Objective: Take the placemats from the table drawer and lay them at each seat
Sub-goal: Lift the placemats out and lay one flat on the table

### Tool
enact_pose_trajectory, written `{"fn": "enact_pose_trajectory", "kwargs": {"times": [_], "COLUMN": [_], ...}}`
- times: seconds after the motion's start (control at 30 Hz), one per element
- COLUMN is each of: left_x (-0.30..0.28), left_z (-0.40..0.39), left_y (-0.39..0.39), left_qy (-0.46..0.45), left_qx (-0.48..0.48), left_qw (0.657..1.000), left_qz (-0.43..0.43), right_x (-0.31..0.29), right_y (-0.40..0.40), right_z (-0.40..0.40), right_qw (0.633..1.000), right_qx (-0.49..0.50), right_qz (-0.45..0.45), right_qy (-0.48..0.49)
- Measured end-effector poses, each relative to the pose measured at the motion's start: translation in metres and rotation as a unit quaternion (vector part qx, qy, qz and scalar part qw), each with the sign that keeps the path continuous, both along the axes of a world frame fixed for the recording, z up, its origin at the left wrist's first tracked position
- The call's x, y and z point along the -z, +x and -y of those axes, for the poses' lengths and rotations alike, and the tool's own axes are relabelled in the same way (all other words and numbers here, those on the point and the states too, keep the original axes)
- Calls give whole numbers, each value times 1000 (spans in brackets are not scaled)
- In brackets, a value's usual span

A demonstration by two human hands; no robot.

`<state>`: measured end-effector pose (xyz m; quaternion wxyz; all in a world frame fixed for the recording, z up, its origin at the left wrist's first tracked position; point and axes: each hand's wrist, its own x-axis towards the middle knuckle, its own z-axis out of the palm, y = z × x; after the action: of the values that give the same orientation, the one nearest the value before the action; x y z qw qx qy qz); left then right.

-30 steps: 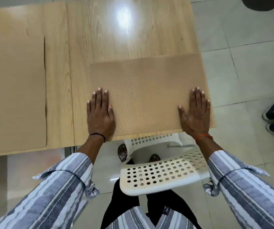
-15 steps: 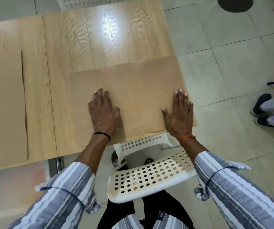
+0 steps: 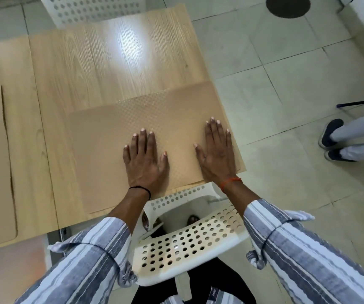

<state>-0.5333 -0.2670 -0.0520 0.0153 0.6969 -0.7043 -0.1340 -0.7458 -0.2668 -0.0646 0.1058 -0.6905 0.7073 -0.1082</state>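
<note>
Both hands, left hand (image 3: 144,159) and right hand (image 3: 217,150), are lying flat and open-palmed on the tan placemat (image 3: 132,137) at the wooden tabletop's (image 3: 102,69) near right corner, above a white perforated chair (image 3: 183,244) on the pale tiled floor (image 3: 286,88).

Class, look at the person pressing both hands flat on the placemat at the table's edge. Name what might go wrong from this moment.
1. The placemat reaches the table corner beside the right hand; a push that way could slide it over the edge.
2. The left hand and right hand sit toward the mat's right, so its left end may shift or skew.
3. The white chair stands between person and table and could be bumped.
</note>
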Motion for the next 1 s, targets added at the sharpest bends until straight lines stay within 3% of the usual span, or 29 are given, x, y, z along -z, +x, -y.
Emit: {"fn": "enact_pose_trajectory", "kwargs": {"times": [0.2, 0.5, 0.63, 0.73, 0.9, 1.0], "left_x": [-10, -28, -40, -52, -85, -102], "left_z": [11, 19, 26, 34, 14, -17], "left_y": [4, 5, 3, 7, 21, 39], "left_qy": [5, 26, 31, 53, -62, -76], "left_qx": [18, 30, 21, -7, -88, -175], "left_qw": [1000, 999, 999, 996, 976, 949], "left_qz": [23, 24, 2, -70, -192, -251], "right_x": [-1, 4, -12, -33, -73, -90], "right_y": [35, -30, -21, 4, 53, 79], "right_z": [62, 67, 48, 36, 19, 9], "right_qw": [996, 998, 999, 996, 983, 975], "right_qx": [-72, 53, 33, 12, -39, -76], "right_qz": [15, -6, 19, 84, 175, 210], "right_qy": [42, 47, 23, -11, -37, -14]}}
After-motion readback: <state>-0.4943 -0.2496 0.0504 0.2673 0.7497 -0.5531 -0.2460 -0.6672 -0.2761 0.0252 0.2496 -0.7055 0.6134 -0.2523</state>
